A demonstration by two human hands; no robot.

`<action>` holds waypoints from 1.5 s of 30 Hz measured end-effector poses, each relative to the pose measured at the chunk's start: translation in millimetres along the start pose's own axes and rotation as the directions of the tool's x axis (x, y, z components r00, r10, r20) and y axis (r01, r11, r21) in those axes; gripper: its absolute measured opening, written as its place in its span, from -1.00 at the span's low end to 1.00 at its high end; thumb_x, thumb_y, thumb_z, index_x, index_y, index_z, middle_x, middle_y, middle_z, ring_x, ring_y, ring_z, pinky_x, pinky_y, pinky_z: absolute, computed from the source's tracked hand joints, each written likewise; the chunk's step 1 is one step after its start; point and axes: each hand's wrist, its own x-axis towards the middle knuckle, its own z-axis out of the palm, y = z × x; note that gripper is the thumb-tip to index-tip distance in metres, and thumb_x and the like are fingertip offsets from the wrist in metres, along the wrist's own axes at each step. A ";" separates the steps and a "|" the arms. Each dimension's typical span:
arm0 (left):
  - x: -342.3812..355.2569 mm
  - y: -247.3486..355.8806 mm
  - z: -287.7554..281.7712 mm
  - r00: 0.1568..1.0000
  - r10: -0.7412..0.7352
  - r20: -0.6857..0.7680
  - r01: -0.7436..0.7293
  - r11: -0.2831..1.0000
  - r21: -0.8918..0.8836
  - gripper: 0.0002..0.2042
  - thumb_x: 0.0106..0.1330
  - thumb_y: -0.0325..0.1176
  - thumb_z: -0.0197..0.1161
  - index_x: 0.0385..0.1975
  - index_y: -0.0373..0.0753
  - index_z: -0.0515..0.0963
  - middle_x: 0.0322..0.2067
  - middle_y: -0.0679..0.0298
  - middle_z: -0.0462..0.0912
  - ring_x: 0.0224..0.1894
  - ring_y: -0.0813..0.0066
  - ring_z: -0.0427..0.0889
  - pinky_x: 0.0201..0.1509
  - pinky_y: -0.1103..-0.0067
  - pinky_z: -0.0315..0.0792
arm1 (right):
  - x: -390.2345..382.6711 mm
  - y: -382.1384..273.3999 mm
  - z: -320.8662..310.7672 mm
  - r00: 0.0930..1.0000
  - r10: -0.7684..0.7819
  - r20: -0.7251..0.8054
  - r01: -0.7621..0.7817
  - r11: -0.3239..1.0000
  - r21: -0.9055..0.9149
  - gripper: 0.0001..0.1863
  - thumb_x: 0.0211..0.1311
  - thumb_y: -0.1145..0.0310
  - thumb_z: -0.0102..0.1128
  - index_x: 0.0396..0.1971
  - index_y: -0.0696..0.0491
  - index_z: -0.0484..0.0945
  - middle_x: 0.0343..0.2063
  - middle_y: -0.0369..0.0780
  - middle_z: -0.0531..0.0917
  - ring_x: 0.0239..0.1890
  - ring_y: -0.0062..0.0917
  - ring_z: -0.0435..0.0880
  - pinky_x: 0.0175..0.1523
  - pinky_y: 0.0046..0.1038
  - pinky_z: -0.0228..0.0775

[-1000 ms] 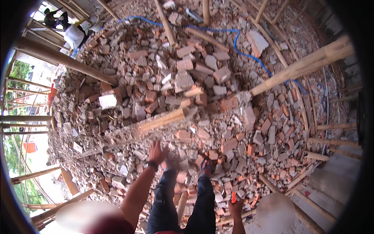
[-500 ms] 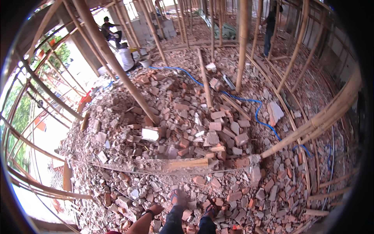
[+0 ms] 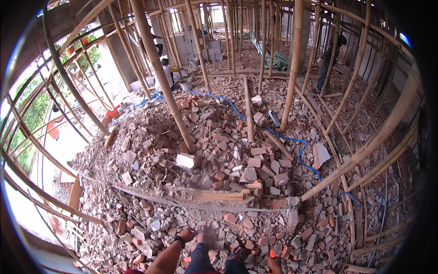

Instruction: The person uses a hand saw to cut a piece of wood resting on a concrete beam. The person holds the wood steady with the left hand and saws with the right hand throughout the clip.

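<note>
My left hand (image 3: 187,234), a dark band (image 3: 178,239) at its wrist, reaches over the brick rubble beside my left foot (image 3: 200,236). Its fingers are too small and blurred to read. At the lower edge my right hand (image 3: 274,265) is closed round a tool with a bright orange part (image 3: 272,253); I cannot make out its kind. Broken bricks and mortar (image 3: 308,235) lie around both hands. My feet stand in sandals on this rubble, the right sandal (image 3: 239,252) between my hands.
A low concrete ledge with a wooden board (image 3: 221,196) crosses ahead. Bamboo poles (image 3: 169,91) rise from the rubble; one slants in from the right (image 3: 360,157). A blue hose (image 3: 301,157) winds across. Two people work farther back, one crouching left (image 3: 165,73), another standing right (image 3: 327,64).
The view has tilted up. My left hand has moved forward, close to my left foot. My right hand with the orange-marked tool has come further into view at the lower edge.
</note>
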 end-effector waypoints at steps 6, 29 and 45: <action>-57.3 -117.6 34.5 0.986 -0.152 0.075 0.123 0.944 0.306 -0.67 0.30 -0.10 0.29 -0.03 -0.10 0.65 -0.25 0.16 0.77 -0.26 0.31 0.78 -0.19 0.37 0.63 | -47.2 60.2 -30.6 0.969 0.246 0.030 -0.234 0.949 -0.213 -0.76 0.03 0.30 0.41 -0.55 0.09 0.53 -0.74 -0.28 0.52 -0.72 -0.54 0.53 -0.60 -0.38 0.32; 125.8 70.7 -31.0 0.972 0.190 0.137 -0.198 0.979 0.043 -0.63 0.26 -0.06 0.31 -0.05 -0.15 0.68 -0.10 0.01 0.73 -0.01 -0.03 0.68 0.12 0.23 0.53 | -105.3 -117.2 30.8 0.987 0.060 -0.151 -0.075 0.993 -0.095 -0.77 0.16 0.34 0.31 -0.60 0.09 0.51 -0.74 -0.32 0.52 -0.73 -0.63 0.45 -0.57 -0.47 0.25; 344.2 93.7 44.0 0.575 0.818 0.009 -0.693 0.481 0.537 -0.80 0.18 -0.40 0.22 -0.19 -0.15 0.56 -0.16 0.26 0.55 0.01 0.23 0.55 -0.02 0.32 0.55 | -125.0 -217.1 200.9 0.996 -0.010 -0.092 0.027 0.982 0.186 -0.59 0.29 0.35 0.30 -0.73 0.11 0.38 -0.84 -0.36 0.37 -0.80 -0.61 0.38 -0.61 -0.44 0.14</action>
